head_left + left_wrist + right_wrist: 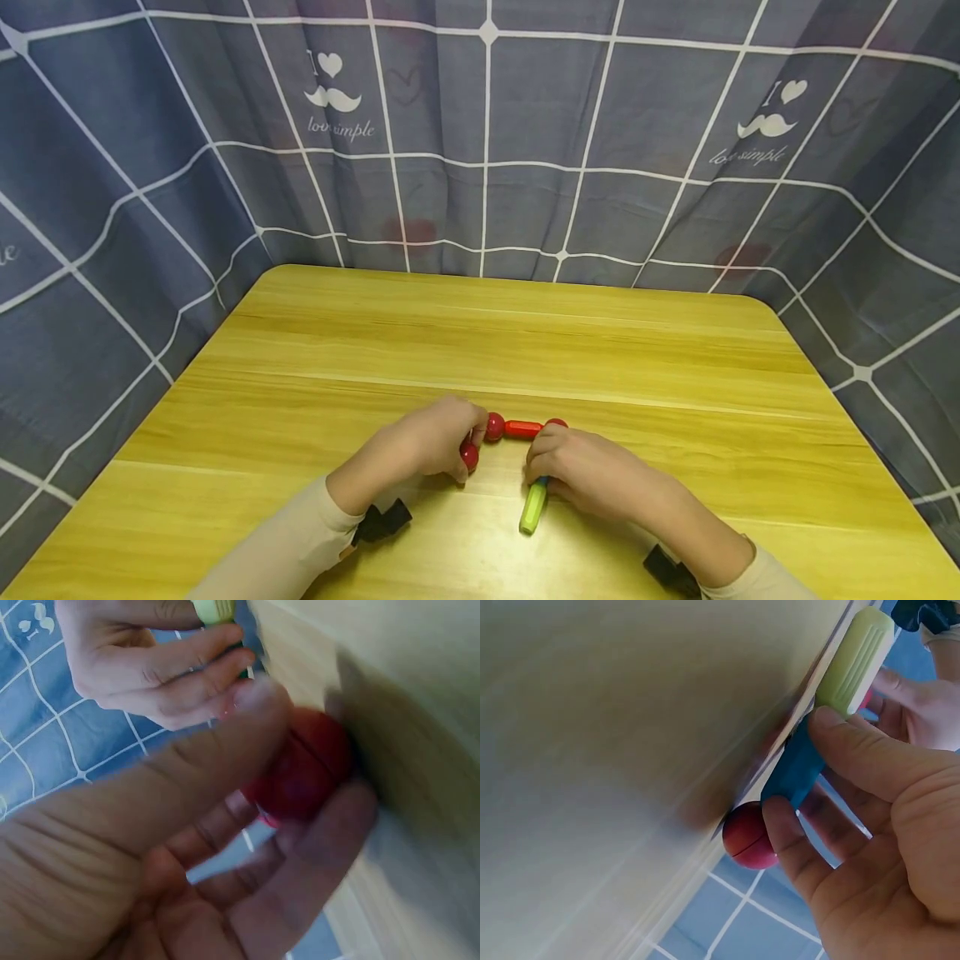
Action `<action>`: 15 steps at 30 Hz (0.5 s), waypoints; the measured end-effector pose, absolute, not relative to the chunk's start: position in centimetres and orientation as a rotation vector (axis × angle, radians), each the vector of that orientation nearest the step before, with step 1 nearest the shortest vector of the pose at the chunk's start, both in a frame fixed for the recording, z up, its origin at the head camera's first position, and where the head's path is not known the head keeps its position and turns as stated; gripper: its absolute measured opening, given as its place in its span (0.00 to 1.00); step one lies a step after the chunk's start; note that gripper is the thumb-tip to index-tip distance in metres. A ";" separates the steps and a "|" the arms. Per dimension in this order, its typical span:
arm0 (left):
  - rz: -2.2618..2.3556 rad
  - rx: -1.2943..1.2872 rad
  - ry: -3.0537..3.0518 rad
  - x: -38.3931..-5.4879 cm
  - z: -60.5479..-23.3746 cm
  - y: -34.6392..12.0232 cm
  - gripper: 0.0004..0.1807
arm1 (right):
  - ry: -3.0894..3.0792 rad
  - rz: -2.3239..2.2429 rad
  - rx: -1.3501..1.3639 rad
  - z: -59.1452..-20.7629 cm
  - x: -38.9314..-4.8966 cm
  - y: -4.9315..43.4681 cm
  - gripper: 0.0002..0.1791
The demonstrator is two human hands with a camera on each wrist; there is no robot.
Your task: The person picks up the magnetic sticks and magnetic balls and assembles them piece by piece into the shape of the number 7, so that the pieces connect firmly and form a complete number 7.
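My left hand (pixel 438 435) pinches a red ball (pixel 469 457) between thumb and fingers, close over the table. A dark seam runs round that ball (pixel 319 746) in the left wrist view. Just beyond it lies a second red ball (pixel 494 427), joined to a red rod (pixel 523 429) whose right end meets another red ball (pixel 556 423). With thumb and fingers, my right hand (pixel 592 471) holds a blue rod (pixel 795 766). A yellow-green rod (pixel 533 508) continues from its near end, and a red ball (pixel 748 836) sits at its far end. Fingers mostly cover the blue rod in the head view.
The wood-grain table (pixel 450 333) has rounded far corners. A grey-blue curtain (pixel 525 108) with white grid lines surrounds its back and sides. Black wrist mounts (pixel 384 521) show at both sleeves.
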State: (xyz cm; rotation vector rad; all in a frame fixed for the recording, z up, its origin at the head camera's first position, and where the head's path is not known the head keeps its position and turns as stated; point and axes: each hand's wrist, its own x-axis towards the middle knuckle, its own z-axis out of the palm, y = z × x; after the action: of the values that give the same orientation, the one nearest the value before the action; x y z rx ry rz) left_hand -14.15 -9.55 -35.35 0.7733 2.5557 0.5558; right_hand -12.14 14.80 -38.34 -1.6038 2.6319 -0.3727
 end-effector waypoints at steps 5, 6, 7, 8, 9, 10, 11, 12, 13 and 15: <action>0.563 0.843 2.467 -13.8 -35.5 -9.2 0.20 | 2.629 -0.391 -1.611 -38.3 -12.4 15.0 0.09; 0.564 0.861 2.456 -13.7 -35.5 -9.1 0.20 | 2.630 -0.395 -1.605 -38.3 -12.4 15.0 0.09; 0.567 0.880 2.446 -13.6 -35.5 -9.0 0.19 | 2.630 -0.401 -1.598 -38.2 -12.4 15.0 0.10; 0.564 0.905 2.440 -13.5 -35.6 -8.9 0.19 | 2.632 -0.405 -1.588 -38.2 -12.4 15.1 0.10; 0.567 0.923 2.432 -13.3 -35.6 -8.8 0.19 | 2.633 -0.412 -1.580 -38.2 -12.5 15.1 0.10; 0.560 0.941 2.429 -13.2 -35.6 -8.6 0.19 | 2.635 -0.418 -1.576 -38.2 -12.5 15.1 0.10; 0.558 0.960 2.424 -13.1 -35.6 -8.4 0.19 | 2.637 -0.425 -1.573 -38.2 -12.5 15.1 0.10; 0.553 0.975 2.419 -12.9 -35.6 -8.3 0.19 | 2.641 -0.431 -1.574 -38.2 -12.5 15.1 0.10; 0.549 0.985 2.414 -12.7 -35.6 -8.1 0.19 | 2.642 -0.438 -1.576 -38.2 -12.5 15.1 0.10; 0.544 0.996 2.405 -12.3 -35.6 -7.7 0.20 | 2.649 -0.451 -1.580 -38.3 -12.6 15.1 0.10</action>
State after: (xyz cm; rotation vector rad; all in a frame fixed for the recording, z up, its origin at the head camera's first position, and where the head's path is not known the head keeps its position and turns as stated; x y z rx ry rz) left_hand -12.32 -7.72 -35.64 0.9960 2.4048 0.5439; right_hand -12.58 15.08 -38.27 -1.5798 2.6491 -0.4506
